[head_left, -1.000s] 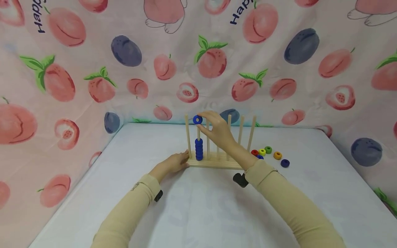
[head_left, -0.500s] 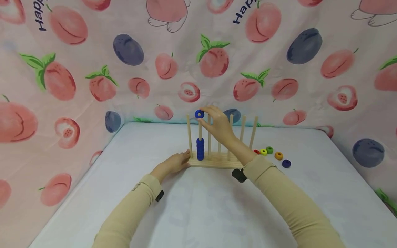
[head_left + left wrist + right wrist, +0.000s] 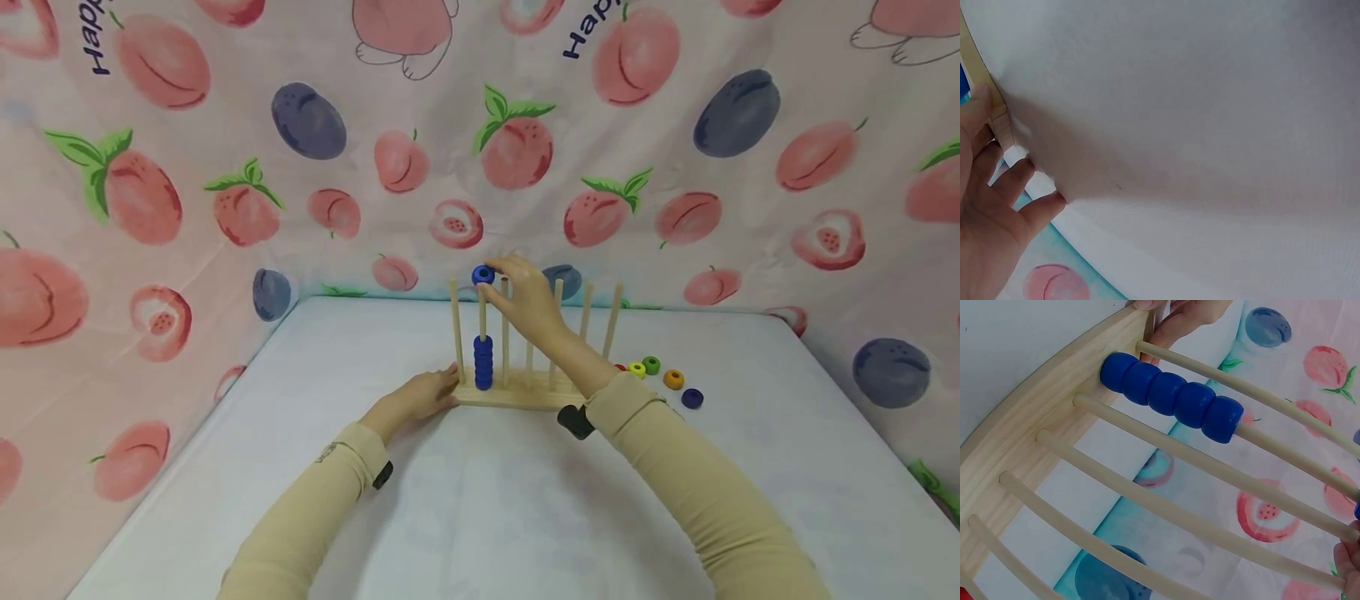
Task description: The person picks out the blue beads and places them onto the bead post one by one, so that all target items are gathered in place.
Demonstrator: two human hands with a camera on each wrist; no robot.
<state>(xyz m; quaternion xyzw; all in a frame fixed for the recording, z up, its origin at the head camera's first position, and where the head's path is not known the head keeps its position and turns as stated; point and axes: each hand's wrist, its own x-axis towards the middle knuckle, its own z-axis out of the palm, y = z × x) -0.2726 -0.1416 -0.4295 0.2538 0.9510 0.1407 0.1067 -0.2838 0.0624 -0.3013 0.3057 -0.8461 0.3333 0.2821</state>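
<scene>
My right hand pinches a blue bead between thumb and fingers. The bead is at the top of the second rod from the left on a wooden bead rack; whether the rod tip is inside its hole, I cannot tell. Lower on that rod sits a stack of several blue beads, down against the base. My left hand holds the left end of the rack's base. In the left wrist view, the thumb lies on one side of the base and the other fingers spread past its end.
Right of the rack lie loose beads: yellow, green, orange, dark blue and a partly hidden red one. Other bare rods stand upright nearby. A fruit-print cloth hangs behind the white table.
My right hand has raised the blue bead slightly to the rod's top and tipped it flatter. The left hand keeps its place on the base.
</scene>
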